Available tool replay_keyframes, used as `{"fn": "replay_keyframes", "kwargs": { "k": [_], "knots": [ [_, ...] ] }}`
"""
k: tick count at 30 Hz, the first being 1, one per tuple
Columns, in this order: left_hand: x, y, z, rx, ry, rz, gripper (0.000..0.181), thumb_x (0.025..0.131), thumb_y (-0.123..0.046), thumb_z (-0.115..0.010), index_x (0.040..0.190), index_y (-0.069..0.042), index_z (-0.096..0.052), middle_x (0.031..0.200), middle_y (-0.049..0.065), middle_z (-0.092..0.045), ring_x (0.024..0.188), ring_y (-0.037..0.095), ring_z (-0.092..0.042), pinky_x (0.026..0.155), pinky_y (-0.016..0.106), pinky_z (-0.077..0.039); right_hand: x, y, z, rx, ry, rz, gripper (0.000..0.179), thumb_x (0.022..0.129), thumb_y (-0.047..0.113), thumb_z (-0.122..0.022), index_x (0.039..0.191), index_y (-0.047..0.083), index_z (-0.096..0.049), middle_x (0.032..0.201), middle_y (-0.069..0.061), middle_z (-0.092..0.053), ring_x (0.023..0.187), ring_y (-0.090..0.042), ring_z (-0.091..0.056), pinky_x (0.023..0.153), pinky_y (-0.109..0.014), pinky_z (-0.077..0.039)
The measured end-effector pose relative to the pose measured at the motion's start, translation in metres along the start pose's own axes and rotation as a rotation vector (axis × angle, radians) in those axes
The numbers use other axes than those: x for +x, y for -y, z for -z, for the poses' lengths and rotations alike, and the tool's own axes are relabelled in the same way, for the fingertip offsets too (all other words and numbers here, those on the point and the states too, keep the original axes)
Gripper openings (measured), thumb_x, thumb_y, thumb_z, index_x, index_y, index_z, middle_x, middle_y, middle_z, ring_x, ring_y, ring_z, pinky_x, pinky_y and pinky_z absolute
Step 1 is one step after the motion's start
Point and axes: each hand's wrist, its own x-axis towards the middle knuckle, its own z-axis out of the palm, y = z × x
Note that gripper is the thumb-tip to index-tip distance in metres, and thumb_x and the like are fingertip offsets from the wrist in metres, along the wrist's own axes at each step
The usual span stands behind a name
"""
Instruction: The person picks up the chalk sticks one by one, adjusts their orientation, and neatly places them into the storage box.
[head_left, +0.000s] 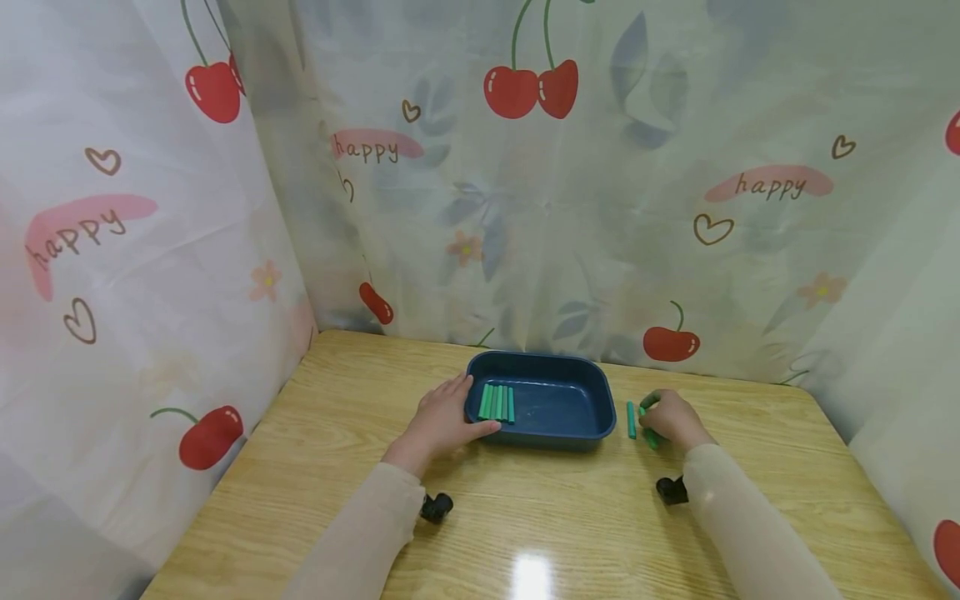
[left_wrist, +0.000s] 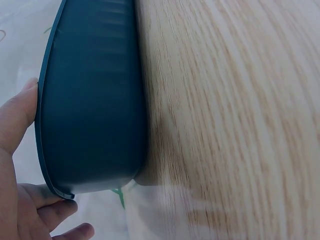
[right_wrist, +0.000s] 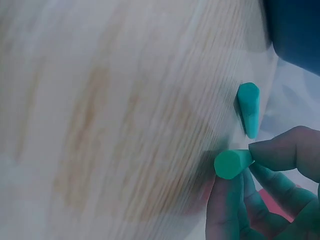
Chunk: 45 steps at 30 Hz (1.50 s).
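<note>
A dark blue rectangular tray [head_left: 570, 442] stands on the table, with several green chalk sticks [head_left: 497, 403] side by side at its left end. My left hand [head_left: 444, 421] holds that end, thumb on the front rim and fingers along the left side. The left wrist view shows the tray's outer wall [left_wrist: 95, 100] between thumb and fingers. Right of the tray, my right hand [head_left: 675, 421] pinches a green chalk stick [right_wrist: 231, 164] between thumb and fingers, close over the table. Another chalk stick [right_wrist: 249, 107] lies between that hand and the tray.
The wooden table [head_left: 525, 508] reaches a patterned curtain [head_left: 540, 250] at the back and sides. Black wrist cameras show below the left sleeve [head_left: 375, 517] and the right sleeve [head_left: 750, 517].
</note>
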Motion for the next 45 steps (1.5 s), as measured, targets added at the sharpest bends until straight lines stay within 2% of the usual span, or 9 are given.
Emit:
{"fn": "replay_keyframes", "kwargs": {
  "k": [7, 13, 19, 30, 38, 45],
  "knots": [
    [-0.001, -0.001, 0.000, 0.001, 0.002, 0.005, 0.105, 0.084, -0.071, -0.064, 0.159, -0.008, -0.026, 0.164, 0.009, -0.026, 0.150, 0.031, -0.023, 0.120, 0.053, -0.016, -0.003, -0.006, 0.001, 0.055, 0.022, 0.021, 0.039, 0.094, 0.006, -0.060, 0.126, -0.013, -0.051, 0.083, -0.013, -0.065, 0.063, -0.020, -0.060, 0.066, -0.034, -0.050],
    [0.000, -0.001, 0.001, -0.005, -0.001, 0.005, 0.104, 0.084, -0.069, -0.065, 0.159, -0.007, -0.027, 0.164, 0.010, -0.027, 0.150, 0.032, -0.023, 0.120, 0.053, -0.016, -0.010, -0.004, 0.007, 0.211, 0.047, 0.017, 0.043, 0.093, 0.004, -0.060, 0.131, -0.012, -0.049, 0.103, -0.019, -0.062, 0.082, -0.023, -0.063, 0.070, -0.036, -0.055],
    [0.000, -0.001, 0.000, 0.002, -0.002, -0.002, 0.104, 0.084, -0.070, -0.064, 0.158, -0.007, -0.027, 0.163, 0.011, -0.027, 0.150, 0.032, -0.024, 0.120, 0.053, -0.017, -0.020, 0.001, 0.014, 0.309, 0.073, 0.026, 0.051, 0.093, 0.004, -0.059, 0.139, -0.011, -0.043, 0.104, -0.017, -0.061, 0.085, -0.023, -0.065, 0.071, -0.038, -0.057],
    [0.000, -0.001, 0.000, 0.016, 0.007, 0.005, 0.106, 0.084, -0.073, -0.062, 0.159, -0.008, -0.026, 0.164, 0.010, -0.026, 0.150, 0.030, -0.023, 0.121, 0.051, -0.016, -0.026, 0.013, 0.023, 0.392, 0.097, 0.070, 0.053, 0.093, 0.007, -0.059, 0.140, -0.011, -0.042, 0.108, -0.015, -0.058, 0.084, -0.019, -0.063, 0.076, -0.036, -0.058],
    [0.000, 0.000, 0.000, 0.015, 0.011, 0.008, 0.106, 0.084, -0.074, -0.061, 0.159, -0.008, -0.026, 0.164, 0.010, -0.026, 0.151, 0.030, -0.023, 0.121, 0.051, -0.016, -0.033, 0.029, 0.032, 0.455, 0.093, 0.108, 0.050, 0.096, 0.008, -0.060, 0.139, -0.010, -0.042, 0.100, -0.008, -0.061, 0.084, -0.016, -0.065, 0.077, -0.035, -0.059],
    [0.000, -0.001, 0.000, 0.006, 0.007, 0.014, 0.106, 0.083, -0.073, -0.062, 0.159, -0.009, -0.026, 0.164, 0.009, -0.026, 0.151, 0.030, -0.023, 0.121, 0.052, -0.016, -0.037, 0.042, 0.038, 0.484, 0.094, 0.132, 0.056, 0.097, 0.010, -0.060, 0.144, -0.010, -0.037, 0.106, -0.009, -0.059, 0.088, -0.016, -0.063, 0.080, -0.034, -0.058]
  ]
}}
